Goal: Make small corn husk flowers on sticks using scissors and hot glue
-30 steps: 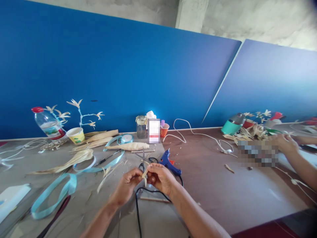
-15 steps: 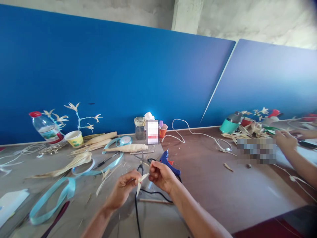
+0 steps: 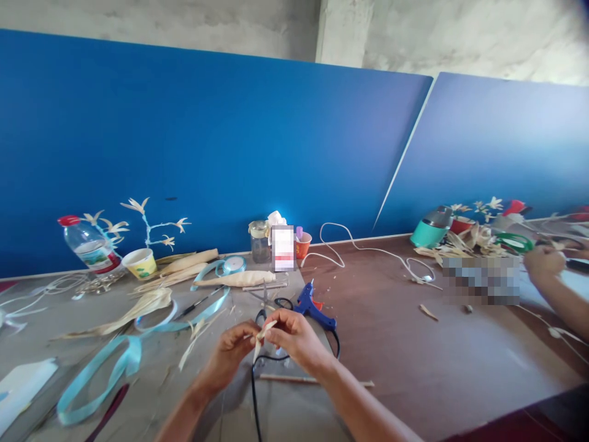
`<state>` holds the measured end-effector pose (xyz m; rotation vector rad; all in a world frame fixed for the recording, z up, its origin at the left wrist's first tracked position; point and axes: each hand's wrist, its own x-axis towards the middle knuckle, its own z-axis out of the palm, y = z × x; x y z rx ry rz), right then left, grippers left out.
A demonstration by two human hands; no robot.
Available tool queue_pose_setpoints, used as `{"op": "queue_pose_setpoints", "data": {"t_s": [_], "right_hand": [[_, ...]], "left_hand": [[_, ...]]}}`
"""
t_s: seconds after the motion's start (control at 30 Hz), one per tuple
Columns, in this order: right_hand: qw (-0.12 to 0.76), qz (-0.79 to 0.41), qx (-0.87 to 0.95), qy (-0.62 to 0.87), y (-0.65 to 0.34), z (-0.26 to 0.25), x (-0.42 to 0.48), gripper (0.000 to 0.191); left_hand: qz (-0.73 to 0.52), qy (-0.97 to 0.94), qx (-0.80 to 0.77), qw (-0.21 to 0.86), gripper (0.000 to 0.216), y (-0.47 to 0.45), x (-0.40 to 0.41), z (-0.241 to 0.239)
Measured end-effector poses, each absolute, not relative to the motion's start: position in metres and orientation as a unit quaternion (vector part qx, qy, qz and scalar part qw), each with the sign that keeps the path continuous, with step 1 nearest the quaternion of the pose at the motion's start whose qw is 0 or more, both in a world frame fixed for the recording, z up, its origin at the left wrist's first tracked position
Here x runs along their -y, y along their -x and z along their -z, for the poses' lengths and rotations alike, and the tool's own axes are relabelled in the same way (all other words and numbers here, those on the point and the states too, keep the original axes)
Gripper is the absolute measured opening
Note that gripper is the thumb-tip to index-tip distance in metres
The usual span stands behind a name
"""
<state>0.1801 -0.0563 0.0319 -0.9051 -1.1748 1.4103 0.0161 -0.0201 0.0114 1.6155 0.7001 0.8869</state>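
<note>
A small pale strip of dried corn husk [image 3: 261,339] is pinched between both my hands above the table. My left hand [image 3: 230,357] grips its lower end with closed fingers. My right hand [image 3: 295,339] pinches the upper end from the right. Just behind my right hand lies a blue hot glue gun [image 3: 313,308] whose black cord [image 3: 254,393] runs under my hands toward me. Scissors [image 3: 264,301] lie behind my fingers.
Light blue ribbon [image 3: 110,362] loops across the left of the table beside loose corn husks [image 3: 142,305], a water bottle [image 3: 89,244], a yellow cup [image 3: 139,263] holding a husk-flower twig, a ribbon spool [image 3: 234,264] and a jar [image 3: 259,240]. Another person's hand [image 3: 545,263] works at the right.
My hands have drawn a little closer together on the husk strip. The view has tilted slightly, and the other person's hand has shifted to the right.
</note>
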Motion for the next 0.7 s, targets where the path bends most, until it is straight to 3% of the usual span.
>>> {"op": "queue_pose_setpoints", "data": {"t_s": [0.27, 0.7], "right_hand": [[0.56, -0.563, 0.428, 0.431, -0.174, -0.027, 0.049, 0.012], [0.588, -0.53, 0.4, 0.462, -0.168, -0.019, 0.045, 0.017]], "left_hand": [[-0.387, -0.677, -0.32, 0.538, 0.024, -0.019, 0.021, -0.002], [-0.41, -0.721, -0.449, 0.332, 0.012, -0.029, 0.025, 0.003]]}}
